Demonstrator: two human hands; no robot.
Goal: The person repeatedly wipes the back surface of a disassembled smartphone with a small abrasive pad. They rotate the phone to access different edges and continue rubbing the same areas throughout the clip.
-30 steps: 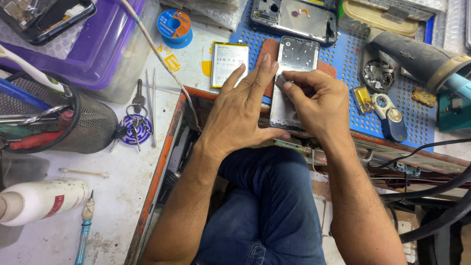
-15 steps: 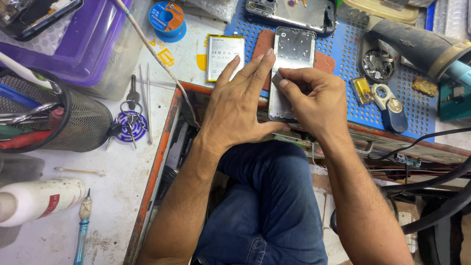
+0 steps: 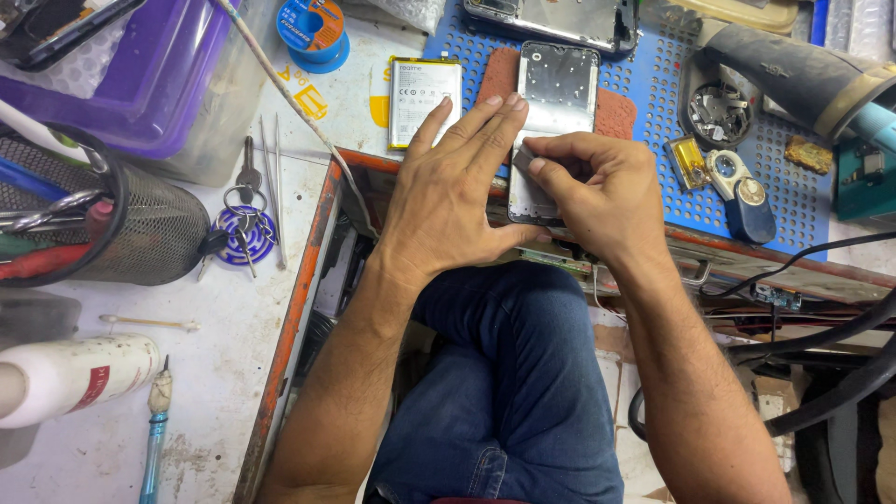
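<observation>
Right hand [image 3: 602, 191] pinches a small grey piece [image 3: 523, 159] between thumb and forefinger, its grip clenched on it and pressed to the left edge of the phone frame [image 3: 558, 93]. Left hand [image 3: 448, 201] lies flat and released, fingers spread, its fingertips resting on the frame's left side and on the brown pad [image 3: 616, 114] beneath.

Frame sits at 12 o'clock from both hands, on the blue mat [image 3: 793, 201] – its lower half is hidden under the right hand. What the grey piece is cannot be made out.

Containers: a black mesh cup [image 3: 149, 229] at 9 o'clock holds pens and tools, cut off by the left edge; a purple bin [image 3: 121, 75] at 10 o'clock carries a dark phone, also partly cut off. A round tin [image 3: 714, 103] at 2 o'clock holds small metal parts, too small to tell apart.

A battery [image 3: 422, 98] lies just beside the left fingertips at 11 o'clock. Keys [image 3: 245, 219] and tweezers [image 3: 271, 177] lie on the table – near the cup. A white bottle [image 3: 79, 373] lies at 8 o'clock.
</observation>
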